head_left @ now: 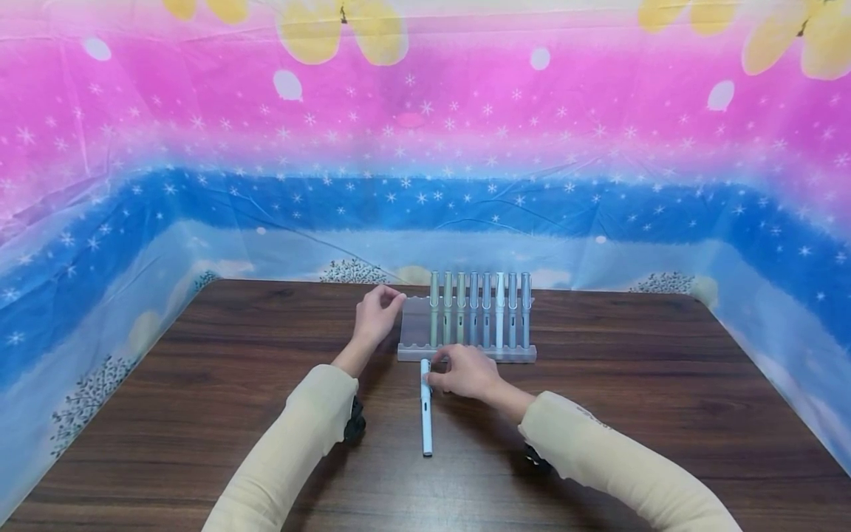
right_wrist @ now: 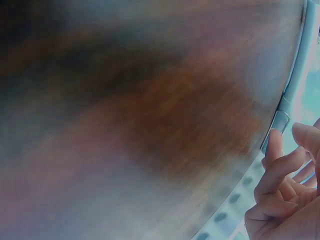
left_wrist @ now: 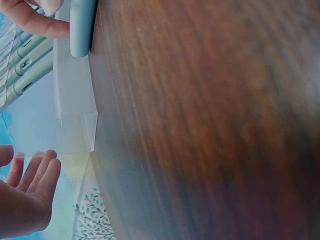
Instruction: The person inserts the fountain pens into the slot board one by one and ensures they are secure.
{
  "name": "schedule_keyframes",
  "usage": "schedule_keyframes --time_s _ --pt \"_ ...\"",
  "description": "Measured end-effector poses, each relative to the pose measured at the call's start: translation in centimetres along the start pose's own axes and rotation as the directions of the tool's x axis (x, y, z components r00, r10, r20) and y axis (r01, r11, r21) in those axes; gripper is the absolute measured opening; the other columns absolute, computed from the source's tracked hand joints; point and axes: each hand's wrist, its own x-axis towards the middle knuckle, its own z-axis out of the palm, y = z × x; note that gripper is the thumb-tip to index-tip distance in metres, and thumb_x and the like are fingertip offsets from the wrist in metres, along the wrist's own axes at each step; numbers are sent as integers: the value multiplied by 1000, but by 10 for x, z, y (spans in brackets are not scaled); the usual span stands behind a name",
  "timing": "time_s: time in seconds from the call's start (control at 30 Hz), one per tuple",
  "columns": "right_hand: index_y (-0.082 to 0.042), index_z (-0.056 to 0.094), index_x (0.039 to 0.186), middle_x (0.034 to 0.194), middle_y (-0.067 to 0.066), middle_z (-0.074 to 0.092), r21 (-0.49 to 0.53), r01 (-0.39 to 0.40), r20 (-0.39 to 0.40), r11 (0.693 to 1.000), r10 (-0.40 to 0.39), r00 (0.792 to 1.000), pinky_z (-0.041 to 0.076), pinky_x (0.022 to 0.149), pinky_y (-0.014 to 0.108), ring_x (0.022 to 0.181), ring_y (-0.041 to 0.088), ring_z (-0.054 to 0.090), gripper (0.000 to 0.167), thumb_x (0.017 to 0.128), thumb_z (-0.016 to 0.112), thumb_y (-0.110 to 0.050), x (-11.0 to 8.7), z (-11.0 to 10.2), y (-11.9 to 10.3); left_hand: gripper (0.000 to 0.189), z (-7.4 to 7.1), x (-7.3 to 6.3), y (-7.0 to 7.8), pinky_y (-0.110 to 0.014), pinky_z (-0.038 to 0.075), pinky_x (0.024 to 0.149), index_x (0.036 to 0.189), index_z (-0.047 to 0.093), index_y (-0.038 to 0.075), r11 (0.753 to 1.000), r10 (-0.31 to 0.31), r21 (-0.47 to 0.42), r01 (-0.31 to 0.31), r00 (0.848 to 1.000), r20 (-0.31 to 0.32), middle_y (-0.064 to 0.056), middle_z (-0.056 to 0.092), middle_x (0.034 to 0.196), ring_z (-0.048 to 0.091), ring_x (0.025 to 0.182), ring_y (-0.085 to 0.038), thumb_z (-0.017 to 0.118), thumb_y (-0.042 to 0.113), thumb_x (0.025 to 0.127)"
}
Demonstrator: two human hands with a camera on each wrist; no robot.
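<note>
A clear pen rack point(head_left: 417, 325) stands on the table, its left section bare. Several capped pens point(head_left: 474, 321) stand upright in it, greenish ones to the left and grey-blue and white ones to the right. At the rack's upper left corner, my left hand point(head_left: 377, 318) pinches the edge between thumb and index finger. In front of the rack a white capped pen point(head_left: 427, 421) points toward it. My right hand point(head_left: 467, 372) has thumb and index finger at its cap, the other fingers curled. The right wrist view shows that index finger point(right_wrist: 275, 145) overlapping the pen's clip end.
The dark wooden table point(head_left: 199, 414) reaches out to both sides. A printed cloth point(head_left: 425, 199) with pink, blue and snowflake patterns hangs behind it and along its sides. Both forearms wear cream sleeves point(head_left: 286, 443).
</note>
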Motion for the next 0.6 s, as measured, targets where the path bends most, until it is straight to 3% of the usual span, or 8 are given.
schedule_keyframes --time_s 0.4,0.6 --pt "-10 59 109 54 -8 53 -35 11 9 999 -11 1000 36 42 26 47 11 49 40 79 62 -36 0 1 -2 21 0 -1 0 -38 39 84 97 58 2 1000 1 -5 -1 1000 4 -14 60 103 52 100 -26 54 21 88" --pt "-9 57 112 51 -8 54 -10 13 35 1000 -13 999 32 37 24 43 11 48 39 78 63 -28 0 2 -1 20 0 0 -1 -38 39 85 96 58 2 1000 0 -6 0 1000 2 -14 60 103 52 100 -26 54 20 88"
